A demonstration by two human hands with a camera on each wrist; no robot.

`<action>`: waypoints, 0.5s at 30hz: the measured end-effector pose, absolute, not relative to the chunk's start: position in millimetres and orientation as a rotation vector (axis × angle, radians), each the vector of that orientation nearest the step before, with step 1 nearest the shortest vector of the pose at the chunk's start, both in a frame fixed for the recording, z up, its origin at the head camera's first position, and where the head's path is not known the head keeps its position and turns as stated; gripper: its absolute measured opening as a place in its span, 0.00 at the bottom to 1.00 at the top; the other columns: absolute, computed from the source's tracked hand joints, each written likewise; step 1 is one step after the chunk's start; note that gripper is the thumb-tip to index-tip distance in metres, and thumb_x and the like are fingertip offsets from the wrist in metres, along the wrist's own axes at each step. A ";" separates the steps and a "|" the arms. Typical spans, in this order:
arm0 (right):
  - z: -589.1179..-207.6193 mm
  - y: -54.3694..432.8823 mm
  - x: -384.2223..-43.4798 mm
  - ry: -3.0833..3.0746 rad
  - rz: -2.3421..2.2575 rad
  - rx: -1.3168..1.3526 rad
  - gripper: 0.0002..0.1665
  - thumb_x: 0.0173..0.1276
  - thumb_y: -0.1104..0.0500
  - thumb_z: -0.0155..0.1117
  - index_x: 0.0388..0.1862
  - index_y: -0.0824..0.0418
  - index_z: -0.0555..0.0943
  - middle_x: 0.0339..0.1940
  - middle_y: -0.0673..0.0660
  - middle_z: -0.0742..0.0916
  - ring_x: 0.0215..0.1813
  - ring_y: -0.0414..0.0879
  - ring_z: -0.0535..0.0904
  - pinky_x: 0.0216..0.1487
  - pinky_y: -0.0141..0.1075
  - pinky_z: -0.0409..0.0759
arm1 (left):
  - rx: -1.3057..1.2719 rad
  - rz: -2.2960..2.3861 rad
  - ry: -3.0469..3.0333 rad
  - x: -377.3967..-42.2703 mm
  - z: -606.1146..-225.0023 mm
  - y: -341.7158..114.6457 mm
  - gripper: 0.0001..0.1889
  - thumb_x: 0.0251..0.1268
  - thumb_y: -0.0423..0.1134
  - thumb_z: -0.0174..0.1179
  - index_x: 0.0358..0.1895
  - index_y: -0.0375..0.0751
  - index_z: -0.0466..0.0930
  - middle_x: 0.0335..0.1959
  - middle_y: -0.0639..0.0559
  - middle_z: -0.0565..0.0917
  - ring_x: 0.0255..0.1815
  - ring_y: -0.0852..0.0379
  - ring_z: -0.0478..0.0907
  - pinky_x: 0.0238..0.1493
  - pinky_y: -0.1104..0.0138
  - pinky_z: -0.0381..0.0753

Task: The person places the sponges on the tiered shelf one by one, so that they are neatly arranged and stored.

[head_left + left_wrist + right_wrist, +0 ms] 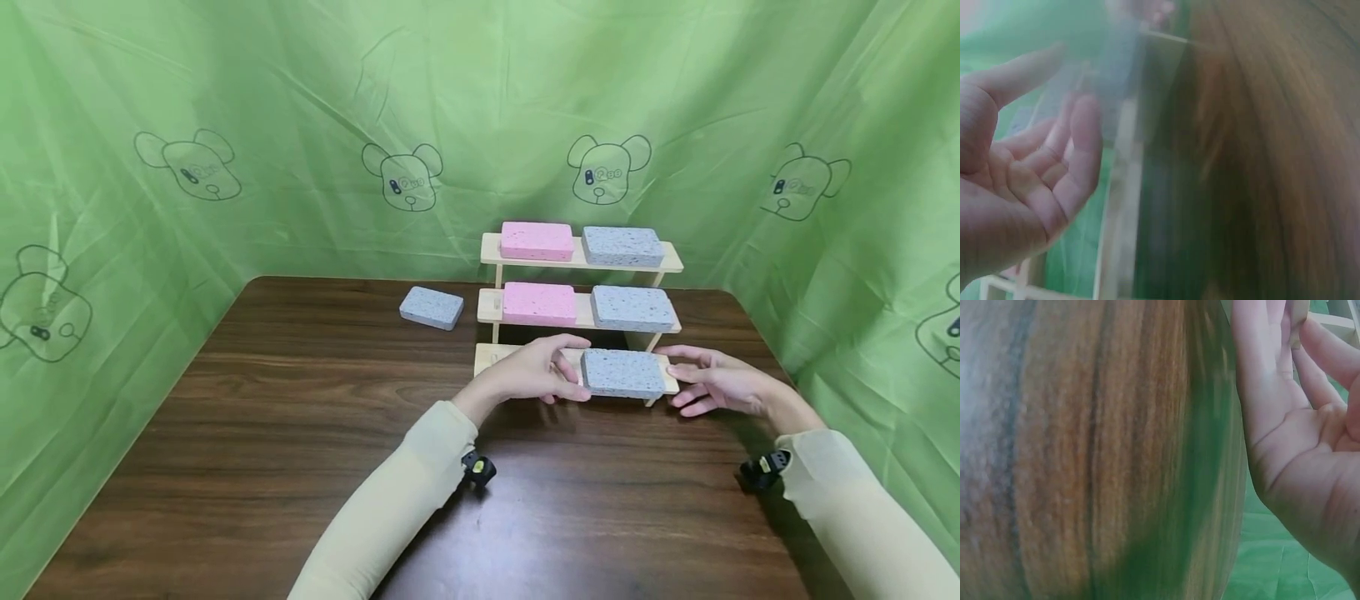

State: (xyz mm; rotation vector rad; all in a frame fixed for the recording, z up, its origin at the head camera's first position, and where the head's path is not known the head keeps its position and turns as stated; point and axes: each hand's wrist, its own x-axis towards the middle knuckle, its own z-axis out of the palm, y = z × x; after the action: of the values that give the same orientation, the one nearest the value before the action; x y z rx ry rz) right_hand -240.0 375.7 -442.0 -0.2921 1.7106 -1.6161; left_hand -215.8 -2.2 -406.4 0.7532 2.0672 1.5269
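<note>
A three-tier wooden rack stands toward the back right in the head view. On its bottom tier lies a speckled blue-grey sponge. My left hand is beside that sponge's left end, thumb and fingers apart and loosely bent. The blurred left wrist view shows nothing held between the left fingers. At the bottom tier's right end, my right hand pinches the board, thumb on top and fingers below. Part of the bottom tier is hidden behind the left hand.
Pink sponges sit on the left of the upper two tiers, blue-grey sponges on the right. Another blue-grey sponge lies on the brown table, left of the rack. Green cloth hangs close behind and at both sides.
</note>
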 end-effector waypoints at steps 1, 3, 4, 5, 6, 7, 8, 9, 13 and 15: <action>-442.0 375.5 -239.9 1.720 -1.614 -0.287 0.24 0.85 0.63 0.41 0.68 0.38 0.71 0.49 0.57 0.86 0.45 0.56 0.87 0.49 0.55 0.85 | 0.786 1.532 2.071 -215.8 -404.4 -6.8 0.40 0.57 0.36 0.76 0.74 0.46 0.67 0.38 0.46 0.83 0.37 0.36 0.85 0.32 0.56 0.87; -442.0 375.2 -239.8 1.737 -1.611 -0.276 0.24 0.85 0.63 0.42 0.68 0.39 0.71 0.49 0.57 0.86 0.45 0.56 0.87 0.49 0.55 0.85 | 0.851 1.541 2.088 -216.7 -399.4 -17.1 0.37 0.59 0.36 0.75 0.72 0.44 0.69 0.38 0.46 0.84 0.34 0.41 0.85 0.35 0.54 0.87; -442.4 375.3 -240.1 1.739 -1.610 -0.274 0.24 0.85 0.63 0.42 0.68 0.38 0.71 0.49 0.57 0.86 0.45 0.56 0.87 0.49 0.56 0.85 | 0.871 1.558 2.086 -217.5 -397.0 -22.7 0.36 0.60 0.35 0.74 0.71 0.43 0.70 0.38 0.46 0.84 0.34 0.41 0.86 0.35 0.53 0.86; -442.7 375.5 -240.2 1.744 -1.611 -0.272 0.24 0.85 0.63 0.42 0.69 0.40 0.70 0.49 0.57 0.86 0.45 0.56 0.87 0.48 0.56 0.85 | 0.880 1.571 2.077 -218.7 -394.5 -28.9 0.34 0.61 0.35 0.73 0.71 0.42 0.70 0.38 0.45 0.85 0.34 0.41 0.85 0.37 0.52 0.86; -442.9 375.6 -240.3 1.746 -1.611 -0.270 0.24 0.85 0.63 0.42 0.69 0.40 0.70 0.49 0.58 0.86 0.45 0.56 0.87 0.48 0.56 0.85 | 0.879 1.582 2.071 -219.6 -391.6 -35.5 0.33 0.62 0.34 0.72 0.71 0.42 0.71 0.38 0.45 0.85 0.34 0.40 0.85 0.38 0.50 0.86; -442.8 375.7 -240.1 1.748 -1.613 -0.271 0.24 0.85 0.63 0.42 0.70 0.41 0.70 0.49 0.58 0.86 0.45 0.56 0.87 0.48 0.56 0.85 | 0.885 1.591 2.071 -221.1 -389.4 -42.3 0.32 0.63 0.35 0.72 0.71 0.41 0.71 0.38 0.44 0.85 0.34 0.38 0.85 0.38 0.49 0.86; -442.7 375.8 -239.8 1.749 -1.614 -0.272 0.24 0.85 0.63 0.42 0.71 0.41 0.69 0.49 0.58 0.86 0.44 0.56 0.87 0.48 0.56 0.85 | 0.885 1.595 2.077 -222.6 -386.9 -49.5 0.32 0.64 0.35 0.71 0.71 0.41 0.70 0.39 0.44 0.85 0.34 0.36 0.84 0.39 0.47 0.86; -442.8 376.0 -239.7 1.747 -1.616 -0.276 0.24 0.85 0.63 0.42 0.71 0.42 0.69 0.49 0.57 0.86 0.44 0.56 0.87 0.48 0.56 0.85 | 0.880 1.597 2.088 -223.9 -384.7 -56.8 0.32 0.65 0.35 0.71 0.71 0.41 0.70 0.39 0.44 0.85 0.35 0.32 0.83 0.39 0.46 0.85; -443.5 376.5 -239.6 1.745 -1.624 -0.282 0.24 0.85 0.63 0.42 0.72 0.42 0.68 0.49 0.57 0.86 0.44 0.56 0.87 0.48 0.55 0.85 | 0.863 1.585 2.178 -232.7 -375.8 -87.2 0.30 0.66 0.36 0.70 0.70 0.40 0.71 0.39 0.44 0.86 0.37 0.27 0.80 0.39 0.41 0.83; -444.7 376.7 -240.3 1.744 -1.625 -0.287 0.25 0.85 0.63 0.42 0.72 0.42 0.69 0.49 0.57 0.86 0.44 0.56 0.87 0.48 0.55 0.85 | 0.812 1.588 2.221 -237.3 -371.5 -102.6 0.30 0.66 0.36 0.70 0.70 0.41 0.72 0.40 0.43 0.86 0.39 0.26 0.80 0.41 0.42 0.83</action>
State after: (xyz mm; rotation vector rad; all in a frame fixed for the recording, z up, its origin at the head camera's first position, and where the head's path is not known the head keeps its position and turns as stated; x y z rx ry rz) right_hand -240.3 376.7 -444.7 -0.2867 1.7439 -1.6246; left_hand -237.3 -102.6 -371.5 0.8117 2.2211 1.5876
